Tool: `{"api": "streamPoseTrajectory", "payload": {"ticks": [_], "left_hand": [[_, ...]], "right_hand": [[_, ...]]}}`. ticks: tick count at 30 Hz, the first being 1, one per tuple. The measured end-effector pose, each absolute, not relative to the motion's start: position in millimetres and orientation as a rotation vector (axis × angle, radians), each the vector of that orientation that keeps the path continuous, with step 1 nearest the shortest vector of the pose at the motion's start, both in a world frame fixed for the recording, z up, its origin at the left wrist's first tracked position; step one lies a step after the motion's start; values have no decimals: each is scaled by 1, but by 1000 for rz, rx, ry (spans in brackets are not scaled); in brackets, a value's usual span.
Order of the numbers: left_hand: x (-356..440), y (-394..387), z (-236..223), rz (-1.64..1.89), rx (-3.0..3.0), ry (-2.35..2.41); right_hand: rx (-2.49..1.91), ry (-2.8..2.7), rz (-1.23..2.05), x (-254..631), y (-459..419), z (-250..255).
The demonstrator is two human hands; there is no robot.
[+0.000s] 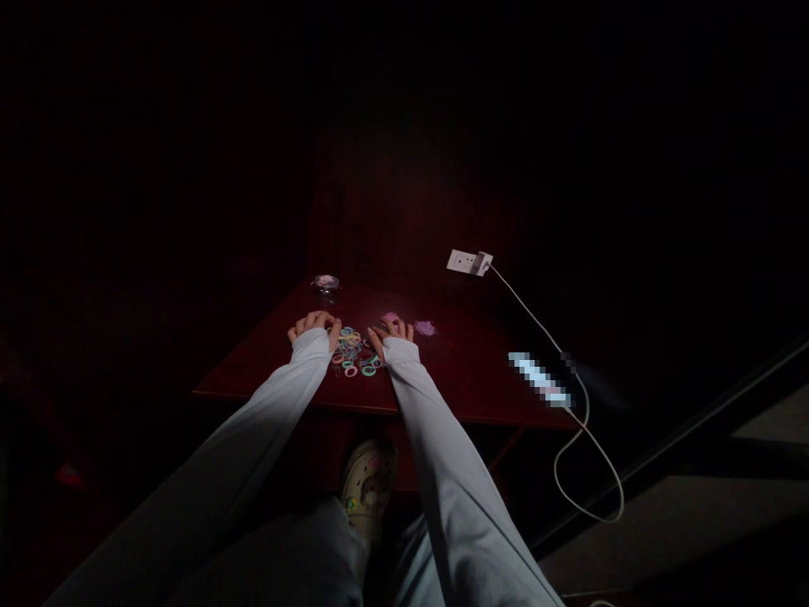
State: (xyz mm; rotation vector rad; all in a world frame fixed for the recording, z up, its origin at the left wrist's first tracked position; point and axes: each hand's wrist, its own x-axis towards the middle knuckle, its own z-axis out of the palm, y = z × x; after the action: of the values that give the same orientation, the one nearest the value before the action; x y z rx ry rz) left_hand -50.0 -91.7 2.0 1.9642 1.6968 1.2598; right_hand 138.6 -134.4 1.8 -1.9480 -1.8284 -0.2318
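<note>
A loose pile of small coloured hair ties [350,344] lies on the dark red table between my two hands. My left hand [314,325] rests at the pile's left side, fingers bent and slightly apart, with nothing visible in it. On the other side, my right hand [395,330] has its fingers spread above the table and its thumb towards the pile. Just beyond its fingertips sits a small pink heap of bands [390,317]. To the right of that hand is a purple heap of bands [425,328]. The undersides of both hands are hidden.
At the table's far left corner stands a clear round jar [325,284]. A white power outlet [468,262] with a plugged-in charger is behind the table. Its white cable [527,305] runs to a pixelated bright object [540,379] at the right edge. A shoe [370,480] shows below the table [253,371].
</note>
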Motion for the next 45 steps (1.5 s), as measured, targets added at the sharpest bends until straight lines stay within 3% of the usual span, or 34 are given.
{"api": "streamPoseTrajectory", "payload": {"ticks": [8, 15, 18, 22, 27, 35, 39, 45], "left_hand": [[-53, -73, -12, 1287, 1929, 1560], [-54, -54, -22, 1232, 1987, 1355], [-50, -53, -25, 1157, 2032, 1407], [-48, -51, -25, 998, 2084, 1277], [-49, -53, -20, 928, 1897, 1107], [-51, -51, -12, 1222, 1775, 1006], [-55, -53, -10, 1208, 1973, 1019], [-63, -71, -11, 1230, 2194, 1073]], "right_hand": [[-1790, -1990, -47, 130, -143, -2], [-1887, -1516, 13, 135, -151, -2], [-1855, -1699, 79, 138, -172, -3], [-1768, -2088, -74, 133, -195, -7], [-1822, -2113, -105, 119, -189, -6], [-1656, -1953, -71, 116, -176, 5], [-1565, -2010, -14, 119, -177, 7], [-1667, -1564, 60, 137, -165, -5]]}}
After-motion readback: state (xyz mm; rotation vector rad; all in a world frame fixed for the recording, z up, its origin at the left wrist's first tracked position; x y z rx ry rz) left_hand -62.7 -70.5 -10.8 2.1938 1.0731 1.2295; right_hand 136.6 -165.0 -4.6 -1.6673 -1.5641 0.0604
